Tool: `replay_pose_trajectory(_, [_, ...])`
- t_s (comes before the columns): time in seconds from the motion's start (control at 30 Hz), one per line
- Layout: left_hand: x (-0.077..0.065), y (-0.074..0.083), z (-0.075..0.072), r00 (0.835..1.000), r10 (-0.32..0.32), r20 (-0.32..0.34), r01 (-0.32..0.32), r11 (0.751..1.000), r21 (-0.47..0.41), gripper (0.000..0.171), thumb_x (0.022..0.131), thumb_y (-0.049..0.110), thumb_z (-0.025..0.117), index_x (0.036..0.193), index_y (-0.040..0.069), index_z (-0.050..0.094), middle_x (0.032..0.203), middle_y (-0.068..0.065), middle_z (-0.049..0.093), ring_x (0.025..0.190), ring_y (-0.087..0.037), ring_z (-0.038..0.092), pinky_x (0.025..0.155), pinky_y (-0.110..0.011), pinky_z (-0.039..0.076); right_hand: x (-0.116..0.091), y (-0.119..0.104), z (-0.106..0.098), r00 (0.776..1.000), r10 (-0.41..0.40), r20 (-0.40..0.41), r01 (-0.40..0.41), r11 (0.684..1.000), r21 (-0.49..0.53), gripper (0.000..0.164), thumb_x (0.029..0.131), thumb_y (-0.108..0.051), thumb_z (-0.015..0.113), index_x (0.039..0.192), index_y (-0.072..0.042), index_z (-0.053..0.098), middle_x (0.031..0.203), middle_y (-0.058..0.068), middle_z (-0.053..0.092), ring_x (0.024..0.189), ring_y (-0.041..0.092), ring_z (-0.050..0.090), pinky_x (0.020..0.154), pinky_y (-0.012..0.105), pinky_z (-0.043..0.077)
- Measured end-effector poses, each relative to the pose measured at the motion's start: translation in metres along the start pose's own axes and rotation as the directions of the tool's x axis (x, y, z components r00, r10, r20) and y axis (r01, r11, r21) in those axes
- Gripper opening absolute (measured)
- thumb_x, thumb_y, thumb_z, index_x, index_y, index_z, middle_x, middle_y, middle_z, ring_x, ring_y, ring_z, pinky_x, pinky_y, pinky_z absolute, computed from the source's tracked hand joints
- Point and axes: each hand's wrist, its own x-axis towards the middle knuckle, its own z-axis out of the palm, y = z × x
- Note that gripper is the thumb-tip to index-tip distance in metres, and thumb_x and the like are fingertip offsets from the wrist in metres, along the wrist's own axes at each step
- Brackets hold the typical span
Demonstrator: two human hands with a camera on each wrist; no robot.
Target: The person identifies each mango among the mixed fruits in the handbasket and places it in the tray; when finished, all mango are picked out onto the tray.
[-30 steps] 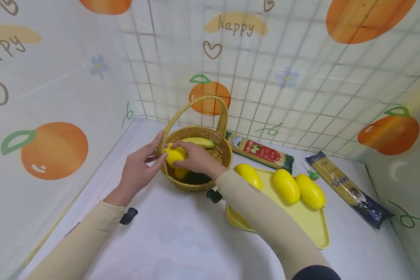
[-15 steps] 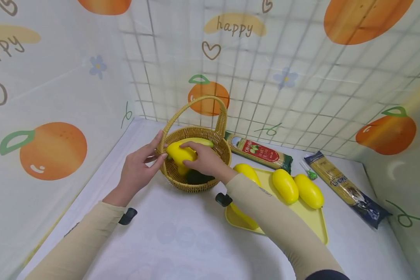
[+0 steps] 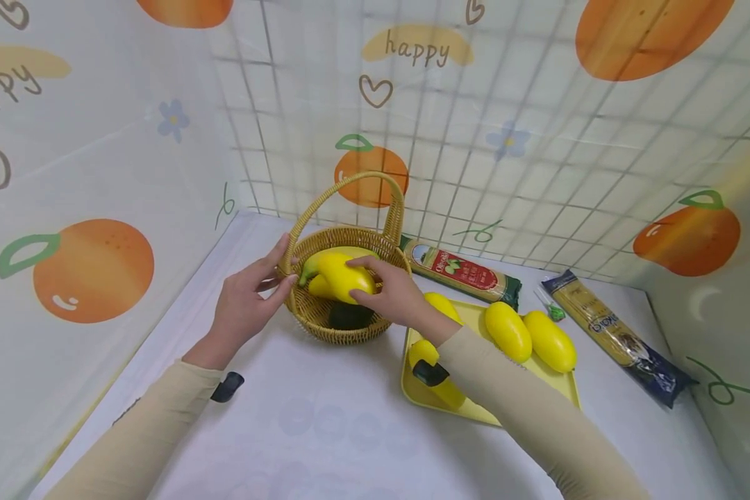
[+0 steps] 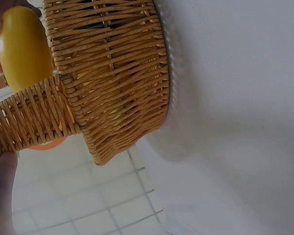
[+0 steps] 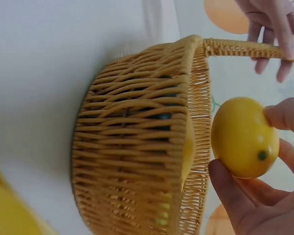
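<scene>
My right hand [image 3: 390,292] holds a smooth yellow mango [image 3: 345,276] between thumb and fingers, above the wicker basket [image 3: 300,323]. In the right wrist view, the mango [image 5: 242,137] shows a small green stem spot and sits at the basket's rim. My left hand [image 3: 246,302] pinches the left foot of the basket's handle [image 3: 315,205]. Under the held mango lie more yellow fruit, one with a green tip like a banana [image 3: 310,269], and a dark green rounded thing [image 3: 350,316]. The held mango partly hides them.
A yellow tray [image 3: 487,410] to the right bears several yellow mangoes [image 3: 508,332]. Behind it lie a green-ended pasta packet [image 3: 462,269], a blue-ended pasta packet [image 3: 619,337] and a small clear-and-green item [image 3: 556,312]. A printed curtain over a wire grid stands behind.
My right hand has moved the mango from the basket's left side rightward and up, uncovering the fruit with the green tip. My left hand has stayed on the handle.
</scene>
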Motion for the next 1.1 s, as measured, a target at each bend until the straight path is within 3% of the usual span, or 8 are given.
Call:
replay_pose_trajectory(0.23, [0.000,0.000,0.001,1.000,0.002,0.004,-0.002,1.000,0.002,0.079,0.090,0.008,0.078,0.157,0.028,0.041,0.119,-0.011,0.073,0.092,-0.029,0.075,0.074,-0.040,0.064,-0.041,0.009,-0.020,0.998,0.044,-0.036,-0.040,0.995,0.096,0.048,0.095,-0.031,0.074,0.140,-0.031,0.058,0.136,-0.003,0.060,0.110,0.023,0.063,0.090,0.038,0.059])
replay_pose_trajectory(0.43, [0.000,-0.001,0.001,1.000,-0.004,0.005,0.004,1.000,0.006,0.078,0.090,0.009,0.078,0.157,0.028,0.042,0.115,-0.012,0.073,0.091,-0.029,0.075,0.074,-0.040,0.064,-0.082,0.023,-0.039,0.994,0.067,-0.085,-0.060,0.995,0.081,0.049,0.094,-0.030,0.075,0.140,-0.028,0.058,0.143,-0.004,0.057,0.118,0.024,0.061,0.099,0.043,0.057])
replay_pose_trajectory(0.67, [0.000,-0.001,0.001,1.000,0.001,-0.001,-0.001,1.000,0.009,0.078,0.089,0.008,0.079,0.156,0.027,0.043,0.112,-0.010,0.074,0.090,-0.028,0.075,0.075,-0.039,0.064,-0.132,0.042,-0.058,0.984,0.091,-0.154,-0.083,0.995,0.058,0.050,0.094,-0.028,0.075,0.142,-0.027,0.058,0.144,-0.003,0.057,0.125,0.027,0.058,0.097,0.048,0.058])
replay_pose_trajectory(0.93, [0.000,-0.001,0.003,1.000,0.010,-0.008,-0.010,1.000,0.015,0.078,0.089,0.007,0.079,0.156,0.026,0.044,0.113,-0.010,0.074,0.091,-0.028,0.075,0.075,-0.038,0.064,-0.187,0.071,-0.067,0.949,0.208,-0.237,-0.210,0.978,0.020,0.051,0.095,-0.031,0.074,0.143,-0.024,0.057,0.144,0.008,0.056,0.115,0.032,0.060,0.093,0.050,0.060])
replay_pose_trajectory(1.1, [0.000,-0.002,0.002,1.000,0.002,-0.004,-0.002,1.000,0.023,0.079,0.089,0.008,0.079,0.156,0.027,0.043,0.114,-0.009,0.075,0.091,-0.028,0.076,0.075,-0.037,0.064,-0.213,0.085,-0.069,0.921,0.305,-0.241,-0.309,0.951,0.021,0.054,0.096,-0.036,0.073,0.145,-0.020,0.055,0.144,0.014,0.055,0.117,0.037,0.060,0.092,0.050,0.060])
